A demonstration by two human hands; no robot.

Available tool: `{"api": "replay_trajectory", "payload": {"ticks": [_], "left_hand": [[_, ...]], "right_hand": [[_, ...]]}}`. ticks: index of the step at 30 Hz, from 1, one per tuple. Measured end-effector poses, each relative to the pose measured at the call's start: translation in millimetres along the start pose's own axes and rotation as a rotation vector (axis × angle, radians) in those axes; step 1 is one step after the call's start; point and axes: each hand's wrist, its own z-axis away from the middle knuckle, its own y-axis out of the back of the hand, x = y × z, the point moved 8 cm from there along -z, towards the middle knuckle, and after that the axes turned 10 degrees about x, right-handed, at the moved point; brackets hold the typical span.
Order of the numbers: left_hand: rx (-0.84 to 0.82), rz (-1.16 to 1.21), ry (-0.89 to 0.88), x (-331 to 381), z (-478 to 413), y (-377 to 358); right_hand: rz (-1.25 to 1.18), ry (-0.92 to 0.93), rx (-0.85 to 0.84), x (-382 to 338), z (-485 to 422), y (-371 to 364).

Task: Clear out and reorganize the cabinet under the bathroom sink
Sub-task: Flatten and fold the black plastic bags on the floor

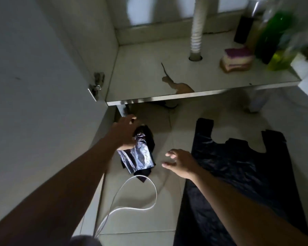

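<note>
Below the cabinet (203, 94), just in front of its left corner, our left hand (124, 134) grips a folded bag (140, 155), fingers curled round its top so the shiny black plastic hangs over the floor (140, 221). Our right hand (181, 162) hovers just beside it, fingers spread and loose, holding nothing. In front of the cabinet's right half, a flat bag (238, 174) lies spread on the tiles, handles pointing toward the cabinet.

We read this as sorting the bags that belong under the sink. To do it well, we'd bring that free right hand in to catch the folded bag's loose lower edge, so the thin plastic doesn't slip open, then set it down as one neat bundle.

Inside the cabinet, a hose (196, 32) drops through its base near the middle. At its right end sit a sponge (236, 59), a dark bottle (243, 29) and a blurred green bottle (274, 36). Near the cabinet's front edge there's a brown stain (181, 85). We'd wipe that before anything goes back.

A white cable (132, 196) loops across the floor well in front of the cabinet, right under our left arm. We'd keep it from snagging the bag.
</note>
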Motion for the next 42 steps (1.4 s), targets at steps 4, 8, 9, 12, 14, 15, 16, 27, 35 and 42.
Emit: {"api": "replay_trajectory", "payload": {"ticks": [4,8,9,12,14,15,16,27,35,42], "left_hand": [[0.025,-0.012,-0.044,-4,6,-1],[0.231,0.097,0.0,-5,8,21],[0.265,0.141,0.017,-5,9,27],[0.383,0.21,0.073,-11,10,57],[0.462,0.182,0.069,-11,13,80],[0.497,0.173,0.071,-11,15,90],[0.532,0.181,0.081,-12,18,99],[0.868,0.26,0.277,-29,44,179],[1.045,0.206,0.371,-32,55,234],[1.115,0.256,0.443,-33,61,270]], "right_hand": [[-0.139,-0.106,-0.031,-35,-13,-27],[-0.199,-0.18,0.033,-34,-11,-42],[-0.204,-0.186,0.055,-31,-9,-42],[-0.277,-0.251,0.116,-22,-3,-40],[-0.465,-0.313,0.153,-21,0,-39],[-0.555,-0.322,0.182,-24,0,-36],[-0.644,-0.337,0.208,-28,2,-33],[-0.461,-0.222,0.189,-61,12,-42],[-0.135,-0.108,0.018,-77,23,-58],[0.03,-0.153,0.059,-73,32,-46]]}}
